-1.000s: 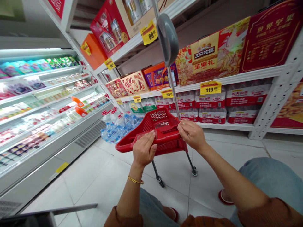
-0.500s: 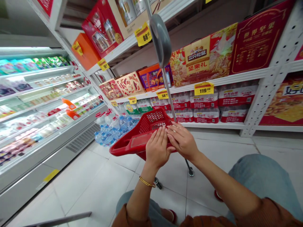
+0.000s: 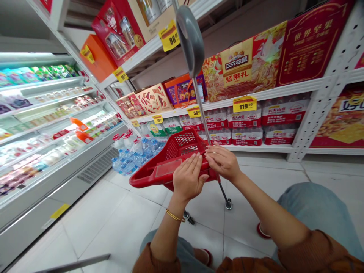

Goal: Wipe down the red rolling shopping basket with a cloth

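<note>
A red plastic basket cart [image 3: 170, 169] on metal legs stands in front of me. My left hand [image 3: 187, 177] lies on its near rim, fingers stretched out side by side and thumb apart. My right hand [image 3: 224, 162] is close by at the right corner, fingers loosely bent and pointing left, a ring on one of them. Its fingertips are by the rim and the thin metal pole [image 3: 205, 120]; whether they touch the pole I cannot tell. A grey plastic handle [image 3: 191, 41] sits higher on this pole. Neither hand visibly holds anything.
Behind the cart, white shelving [image 3: 315, 110] carries gift boxes [image 3: 241, 68] and shrink-wrapped bottle packs [image 3: 247, 117]. Large blue water bottles [image 3: 133, 157] stand on the floor left of the basket. A lit refrigerated display [image 3: 57, 125] runs along the left. Several wheels [image 3: 228, 204] rest on the tiles.
My hands have drawn slightly apart along the rim. The right fingers have shifted off the left ones and are more bent. The basket sits almost the same.
</note>
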The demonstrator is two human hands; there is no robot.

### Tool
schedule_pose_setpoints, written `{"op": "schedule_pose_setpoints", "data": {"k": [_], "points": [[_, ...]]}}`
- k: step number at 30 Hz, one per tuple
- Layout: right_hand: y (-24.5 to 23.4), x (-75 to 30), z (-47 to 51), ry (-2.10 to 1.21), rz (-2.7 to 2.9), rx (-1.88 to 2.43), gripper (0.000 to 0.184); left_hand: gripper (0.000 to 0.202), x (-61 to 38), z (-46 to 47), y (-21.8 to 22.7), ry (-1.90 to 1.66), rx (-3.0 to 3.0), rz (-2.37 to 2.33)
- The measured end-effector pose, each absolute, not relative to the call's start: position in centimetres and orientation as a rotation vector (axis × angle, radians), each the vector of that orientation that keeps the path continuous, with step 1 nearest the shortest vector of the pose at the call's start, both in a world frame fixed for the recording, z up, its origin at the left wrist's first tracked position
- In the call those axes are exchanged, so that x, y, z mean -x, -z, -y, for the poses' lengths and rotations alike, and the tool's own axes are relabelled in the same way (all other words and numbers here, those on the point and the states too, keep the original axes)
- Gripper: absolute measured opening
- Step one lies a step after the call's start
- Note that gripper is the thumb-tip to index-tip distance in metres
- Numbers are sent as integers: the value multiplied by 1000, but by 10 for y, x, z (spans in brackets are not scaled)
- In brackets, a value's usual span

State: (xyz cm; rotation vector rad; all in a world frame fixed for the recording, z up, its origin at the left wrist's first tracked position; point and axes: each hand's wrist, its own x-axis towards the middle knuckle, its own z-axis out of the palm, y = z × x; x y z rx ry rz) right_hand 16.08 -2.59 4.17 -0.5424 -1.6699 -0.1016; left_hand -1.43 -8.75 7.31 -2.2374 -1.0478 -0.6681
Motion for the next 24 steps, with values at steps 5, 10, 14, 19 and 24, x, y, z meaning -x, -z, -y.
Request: {"op": "schedule_pose_setpoints", "data": {"k": [5,10,14,19,24], "points": [[-35,-172,7,-89,1642,511,18,58,15,86,-72,670,2226,1039],[-30,-178,-6,-263,1674,496,20,58,16,87,-72,671,2221,1030],[-31,-178,-10,-347,1661,518,24,58,16,88,-73,664,2218,1024],[-31,-178,-16,-489,1621,555,31,59,16,88,-73,647,2223,1025],[-36,-175,-4,-445,1557,664,30,58,15,88,-74,654,2219,1021]]}}
